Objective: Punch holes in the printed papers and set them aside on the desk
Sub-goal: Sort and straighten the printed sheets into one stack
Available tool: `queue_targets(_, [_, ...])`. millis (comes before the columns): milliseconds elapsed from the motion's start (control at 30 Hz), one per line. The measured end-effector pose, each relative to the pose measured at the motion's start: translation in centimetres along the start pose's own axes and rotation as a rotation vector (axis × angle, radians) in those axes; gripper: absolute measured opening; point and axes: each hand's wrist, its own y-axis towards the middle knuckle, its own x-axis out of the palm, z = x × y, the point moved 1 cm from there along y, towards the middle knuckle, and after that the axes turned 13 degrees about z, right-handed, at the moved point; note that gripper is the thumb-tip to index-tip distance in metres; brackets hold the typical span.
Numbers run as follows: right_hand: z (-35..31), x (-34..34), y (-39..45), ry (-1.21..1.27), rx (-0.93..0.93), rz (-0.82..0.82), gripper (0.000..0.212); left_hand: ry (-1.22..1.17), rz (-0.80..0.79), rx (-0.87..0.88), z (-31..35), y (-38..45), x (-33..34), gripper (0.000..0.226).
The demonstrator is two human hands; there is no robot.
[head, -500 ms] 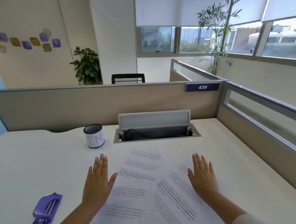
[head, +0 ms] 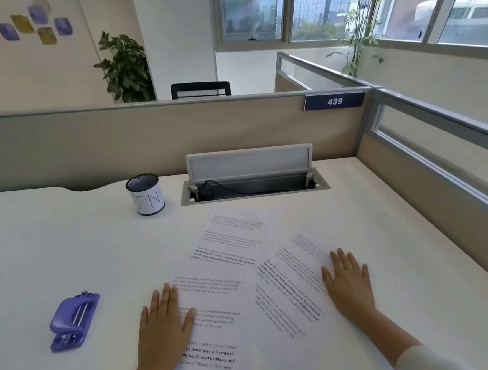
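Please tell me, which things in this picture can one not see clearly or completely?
- Printed papers, head view: how many sheets overlap is unclear; the near ends are cut by the bottom edge; the pale top paragraphs are too small to read.
- Left hand and right hand hide the text beneath.
- Cup: contents hidden by its wall.

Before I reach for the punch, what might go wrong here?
1. The papers lie fanned and skewed, so punching them as they are would likely misalign the holes.
2. The punch sits left of the left hand; lifting that hand may let the sheets slide.
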Motion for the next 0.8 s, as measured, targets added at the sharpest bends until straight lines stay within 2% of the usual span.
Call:
queue_targets(133, [0.0, -0.2, 0.9, 0.039, -0.004, 0.006, 0.058, -0.002, 0.046, 0.01, 0.0, -0.3, 0.0, 0.094])
queue_targets(300, [0.4, -1.1, 1.2, 0.142, 0.108, 0.117, 0.058, -0.015, 0.119, 0.045, -0.1, -0.5, 0.3, 0.11])
queue_targets(367, [0.7, -1.5, 1.2, 0.108, 0.23, 0.089, 0.071, -0.018, 0.142, 0.044, 0.0, -0.5, 0.2, 0.109])
queue_targets(467, [1.3, -2.3, 0.9, 0.104, 0.413, -0.077, 0.099, -0.019, 0.123, 0.038, 0.2, -0.5, 0.0, 0.096])
queue_targets(567, [1.4, -2.3, 0.2, 0.069, 0.379, -0.17, 0.109, -0.025, 0.116, 0.03, 0.3, -0.5, -0.1, 0.089])
queue_targets(800, [0.5, -3.0, -0.3, 0.192, 0.331, -0.053, 0.101, -0.046, 0.145, 0.036, 0.4, -0.5, -0.4, 0.079])
